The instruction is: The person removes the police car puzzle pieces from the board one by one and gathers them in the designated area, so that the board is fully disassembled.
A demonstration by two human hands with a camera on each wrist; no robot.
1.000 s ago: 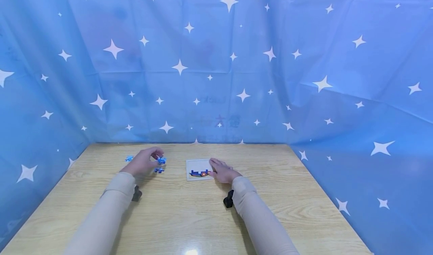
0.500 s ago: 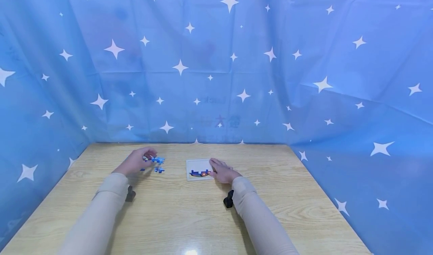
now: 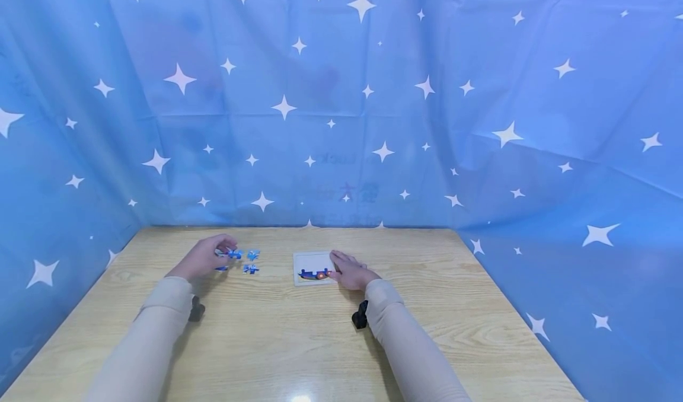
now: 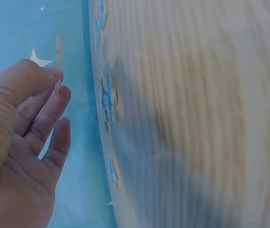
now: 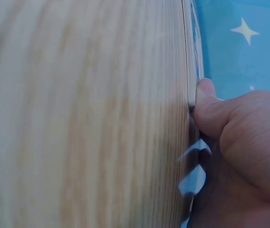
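My left hand [image 3: 203, 258] is at the left of the table, among the loose puzzle pieces. In the left wrist view, its thumb and fingers pinch a thin jigsaw piece [image 4: 58, 52] seen edge-on above the tabletop. Blue jigsaw pieces [image 3: 251, 268] lie just right of this hand, and others are partly covered by it. The pale puzzle tray [image 3: 306, 261] lies mid-table, with an assembled blue and orange strip [image 3: 315, 274] along its near side. My right hand [image 3: 352, 271] rests on the tray's right edge, its thumb [image 5: 208, 102] right at the rim.
The wood-grain table [image 3: 299, 337] reaches back to a blue curtain [image 3: 341, 123] with white stars, which also hangs at both sides. A black wrist-worn camera [image 3: 360, 315] sits under the right wrist, close over the table.
My left hand has moved left, away from the two right-hand pieces, which now show uncovered; the far-left piece is now hidden from view. My right hand and the tray have stayed put.
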